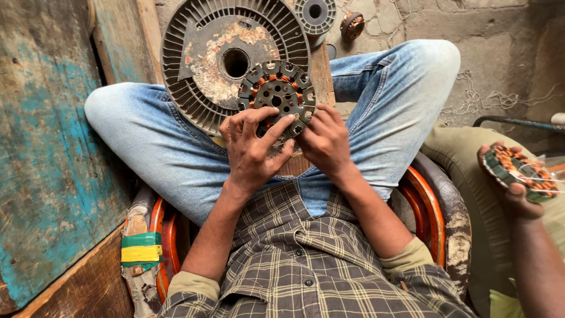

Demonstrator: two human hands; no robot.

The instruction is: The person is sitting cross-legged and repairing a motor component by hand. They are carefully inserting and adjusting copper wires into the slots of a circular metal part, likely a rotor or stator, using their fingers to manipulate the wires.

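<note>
A rough concrete floor [506, 65] fills the background, with a worn wooden board [53, 165], painted blue and peeling, standing along the left edge. The crossed legs in blue jeans [165, 147] serve as the working surface, and a round seat with an orange rim [426, 212] is seen beneath them. A large grey ribbed disc [200, 65], rusted around its central hole, is propped at the far edge of the lap, against a wooden block [322, 73]. In front of the disc, a smaller round motor stator [276, 94] with copper windings is held upright over the middle of the lap. The left hand [253, 147] is closed on the stator's lower rim, fingers spread over its face. The right hand [323, 141] is curled against the stator's right lower edge, touching it. Little open room is left around the stator: the disc lies just behind, the knees rise at both sides.

At the right edge, another person's hand [518, 188] is gripped around a second wound stator [521, 174]. On the floor beyond the disc, a small grey spool [315, 13] and a rusty round part [352, 25] are seen.
</note>
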